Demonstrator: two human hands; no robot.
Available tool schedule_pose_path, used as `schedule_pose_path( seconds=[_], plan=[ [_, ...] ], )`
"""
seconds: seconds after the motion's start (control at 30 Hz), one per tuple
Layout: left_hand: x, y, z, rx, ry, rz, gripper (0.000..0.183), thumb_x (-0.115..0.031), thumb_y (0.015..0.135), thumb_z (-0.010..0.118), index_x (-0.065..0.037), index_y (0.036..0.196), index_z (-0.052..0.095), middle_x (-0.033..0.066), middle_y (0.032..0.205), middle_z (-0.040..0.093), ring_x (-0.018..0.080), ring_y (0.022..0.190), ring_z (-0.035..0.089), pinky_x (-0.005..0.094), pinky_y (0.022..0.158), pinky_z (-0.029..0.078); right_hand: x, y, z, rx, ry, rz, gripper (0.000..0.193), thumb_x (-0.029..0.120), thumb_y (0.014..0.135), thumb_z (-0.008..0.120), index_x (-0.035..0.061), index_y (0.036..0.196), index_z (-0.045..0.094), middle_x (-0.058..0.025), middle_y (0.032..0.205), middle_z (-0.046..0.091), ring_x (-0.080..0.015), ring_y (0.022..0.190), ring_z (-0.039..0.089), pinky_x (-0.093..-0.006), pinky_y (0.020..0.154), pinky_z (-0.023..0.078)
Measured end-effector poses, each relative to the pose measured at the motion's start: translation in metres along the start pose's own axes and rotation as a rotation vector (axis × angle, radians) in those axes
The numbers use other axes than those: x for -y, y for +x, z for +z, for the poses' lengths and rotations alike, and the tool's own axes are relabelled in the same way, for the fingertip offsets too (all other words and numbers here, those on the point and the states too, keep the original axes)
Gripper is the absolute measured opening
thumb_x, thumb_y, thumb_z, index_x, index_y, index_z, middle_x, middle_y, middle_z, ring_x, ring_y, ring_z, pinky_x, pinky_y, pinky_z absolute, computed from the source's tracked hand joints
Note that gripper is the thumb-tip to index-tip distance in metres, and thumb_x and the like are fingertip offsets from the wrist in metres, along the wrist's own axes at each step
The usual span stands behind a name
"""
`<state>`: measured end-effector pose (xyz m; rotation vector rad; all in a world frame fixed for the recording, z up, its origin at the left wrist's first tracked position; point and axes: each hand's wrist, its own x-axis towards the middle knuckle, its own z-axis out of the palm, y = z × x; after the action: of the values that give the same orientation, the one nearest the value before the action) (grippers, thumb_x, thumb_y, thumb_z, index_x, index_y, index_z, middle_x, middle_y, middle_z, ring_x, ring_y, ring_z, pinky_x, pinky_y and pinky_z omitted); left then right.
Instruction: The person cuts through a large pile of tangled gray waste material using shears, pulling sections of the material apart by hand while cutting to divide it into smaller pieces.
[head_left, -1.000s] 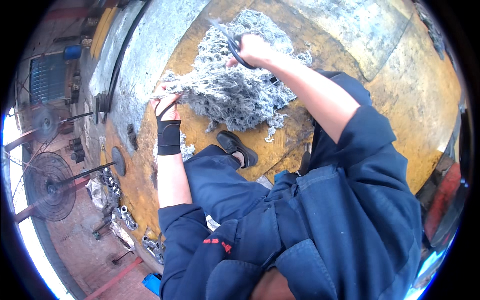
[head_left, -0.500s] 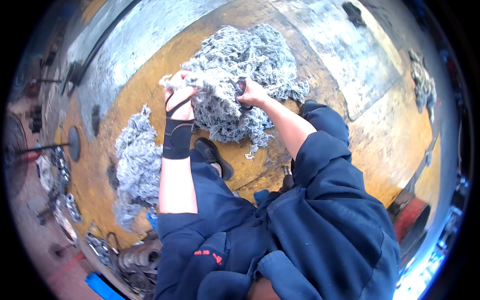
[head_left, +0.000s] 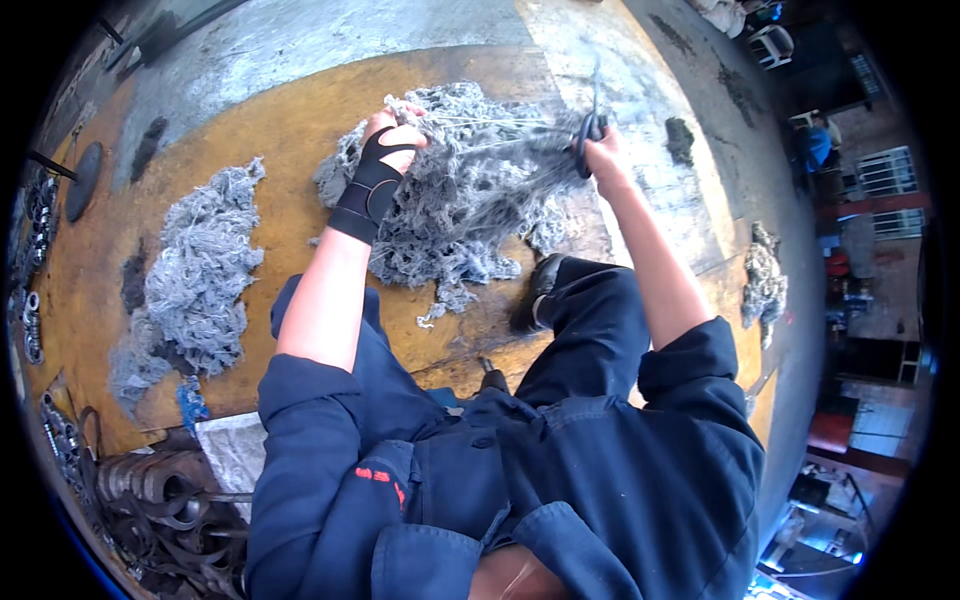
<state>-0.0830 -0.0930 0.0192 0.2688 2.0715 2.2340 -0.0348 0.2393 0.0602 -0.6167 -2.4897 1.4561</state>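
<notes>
Left hand [head_left: 397, 142] pinches the grey yarn tangle [head_left: 425, 222] near the tan floor sheet's [head_left: 300, 130] far edge; right hand [head_left: 609, 162], wrapped round black scissors [head_left: 582, 150], now swings clear rightward, so strands [head_left: 500, 123] stretch between both.

Main heap [head_left: 440, 220]: right there on the floor [head_left: 290, 125], ahead of the legs [head_left: 590, 325]
Left hand [head_left: 398, 135]: at the heap's upper left
Right hand [head_left: 606, 157]: out right, scissors [head_left: 583, 152] in it, strands [head_left: 500, 122] between both hands
Second heap [head_left: 205, 275]: left, well apart
Small clump [head_left: 765, 275]: right, past the forearm [head_left: 655, 265]
Metal parts [head_left: 165, 485]: near left corner
</notes>
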Motion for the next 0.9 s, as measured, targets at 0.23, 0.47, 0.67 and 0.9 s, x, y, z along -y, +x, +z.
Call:
schedule_pose_path(
  seconds=[0.23, 0.47, 0.67, 0.9],
  plan=[
    [-0.008, -0.007, 0.010, 0.066, 0.262, 0.208, 0.044, -0.012, 0.059, 0.056, -0.005, 0.101, 0.067, 0.0087, 0.074, 0.062, 0.0173, 0.070, 0.058, 0.0275, 0.068, 0.045, 0.158, 0.002, -0.072, -0.076, -0.167, -0.244, 0.021, 0.006, 0.078, 0.070, -0.0040, 0.093, 0.060, -0.0069, 0.073, 0.062, -0.0129, 0.057, 0.055, -0.0278, 0.050, 0.045],
    [-0.018, -0.014, 0.003, -0.049, 0.349, 0.120, 0.041, -0.013, 0.061, 0.054, -0.006, 0.099, 0.066, 0.0080, 0.064, 0.056, 0.0216, 0.062, 0.054, 0.0319, 0.064, 0.044, 0.293, 0.010, -0.143, 0.049, 0.264, -0.588, 0.018, 0.010, 0.074, 0.067, -0.0014, 0.088, 0.068, -0.0074, 0.070, 0.065, -0.0196, 0.063, 0.064, -0.0325, 0.058, 0.051],
    [-0.010, -0.009, 0.007, -0.033, 0.401, 0.084, 0.039, -0.024, 0.063, 0.065, -0.006, 0.098, 0.065, 0.0115, 0.076, 0.061, 0.0227, 0.074, 0.059, 0.0317, 0.069, 0.045, 0.363, -0.007, -0.154, 0.032, 0.419, -0.536, 0.015, 0.003, 0.078, 0.065, -0.0020, 0.093, 0.065, -0.0059, 0.069, 0.062, -0.0161, 0.054, 0.060, -0.0295, 0.048, 0.050],
    [-0.032, -0.003, 0.022, 0.210, -0.168, 0.099, 0.125, -0.038, 0.050, 0.093, -0.010, 0.148, 0.020, 0.0207, 0.147, 0.029, 0.0339, 0.136, 0.030, 0.0452, 0.105, 0.034, 0.349, -0.038, -0.081, 0.296, 0.600, -0.348, 0.006, 0.001, 0.083, 0.057, -0.0009, 0.085, 0.063, -0.0090, 0.069, 0.062, -0.0181, 0.054, 0.059, -0.0294, 0.048, 0.049]
  ],
)
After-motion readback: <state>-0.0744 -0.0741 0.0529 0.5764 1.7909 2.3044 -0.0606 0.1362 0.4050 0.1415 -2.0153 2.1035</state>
